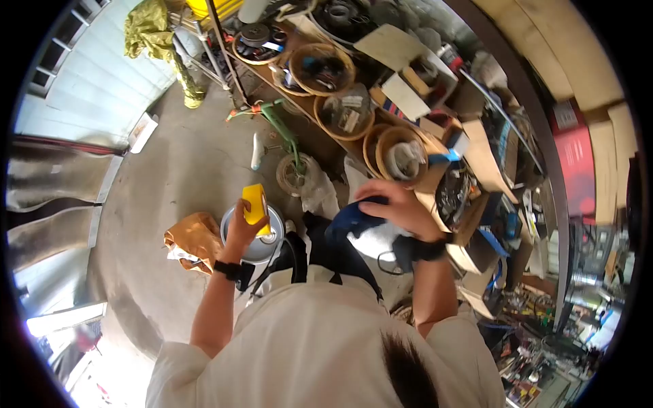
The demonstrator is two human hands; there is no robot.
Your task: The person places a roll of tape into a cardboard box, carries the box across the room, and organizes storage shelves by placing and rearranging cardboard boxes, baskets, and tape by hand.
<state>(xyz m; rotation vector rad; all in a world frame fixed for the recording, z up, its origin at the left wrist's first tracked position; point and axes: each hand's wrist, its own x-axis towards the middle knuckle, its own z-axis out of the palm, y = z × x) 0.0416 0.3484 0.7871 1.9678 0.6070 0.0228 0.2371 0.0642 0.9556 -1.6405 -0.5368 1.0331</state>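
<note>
My left hand [241, 229] is wrapped round a yellow roll of tape [254, 204], held above a round silver-grey basin [277, 224]. My right hand [403, 209] grips a dark blue curved thing [350, 219]; motion blur hides its kind. Beneath that hand lies a white plastic bag [379, 241]. Left of the basin, a crumpled brown paper bag [194, 234] sits on the floor. A dark band circles each wrist.
A crowded shelf ahead and right holds several round baskets [322, 68], cardboard boxes [486, 156] and loose parts. A green metal stand [279, 126] and a coil [294, 178] are on the concrete floor [170, 163]. Metal sheets [58, 177] line the left wall.
</note>
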